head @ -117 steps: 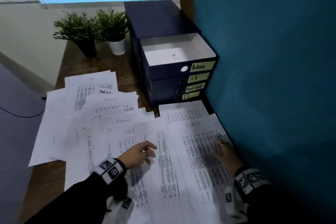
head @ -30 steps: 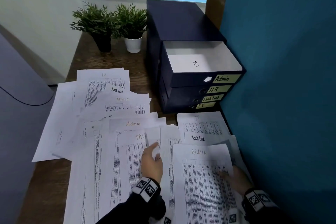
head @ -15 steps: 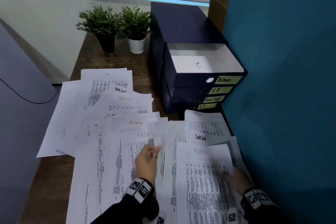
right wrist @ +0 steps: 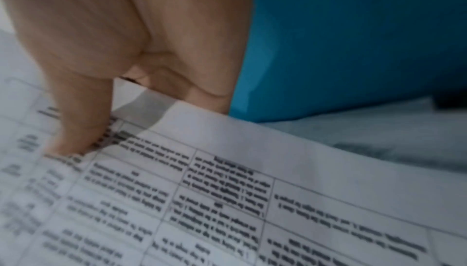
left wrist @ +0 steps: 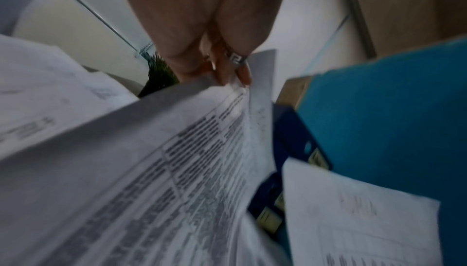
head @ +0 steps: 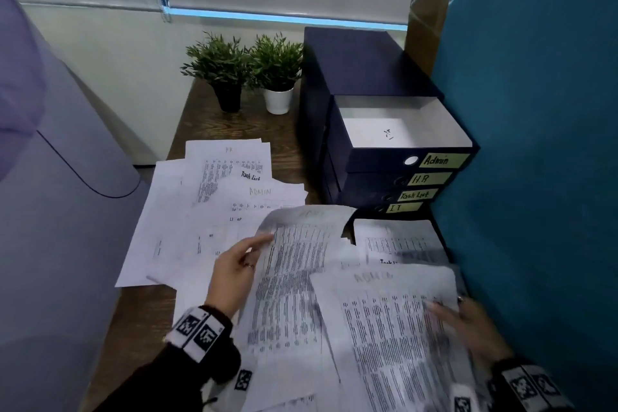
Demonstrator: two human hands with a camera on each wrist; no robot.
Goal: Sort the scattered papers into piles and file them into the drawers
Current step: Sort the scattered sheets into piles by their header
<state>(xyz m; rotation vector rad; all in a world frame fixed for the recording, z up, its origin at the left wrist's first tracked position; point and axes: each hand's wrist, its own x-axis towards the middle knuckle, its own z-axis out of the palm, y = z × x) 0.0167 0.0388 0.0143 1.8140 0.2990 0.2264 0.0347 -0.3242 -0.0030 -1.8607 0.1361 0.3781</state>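
Left hand [head: 234, 273] pinching lifted printed sheet [head: 294, 264]; right hand [head: 468, 324], blurred, apparently gripping ADMIN sheet [head: 394, 321]; Admin drawer [head: 401, 130] open on bench [head: 240, 130].

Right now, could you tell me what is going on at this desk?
A person is sorting printed papers. The left hand pinches the edge of a lifted sheet, while the right hand grips another sheet headed Admin. More papers lie spread on the desk. The top drawer, labelled Admin, stands open.
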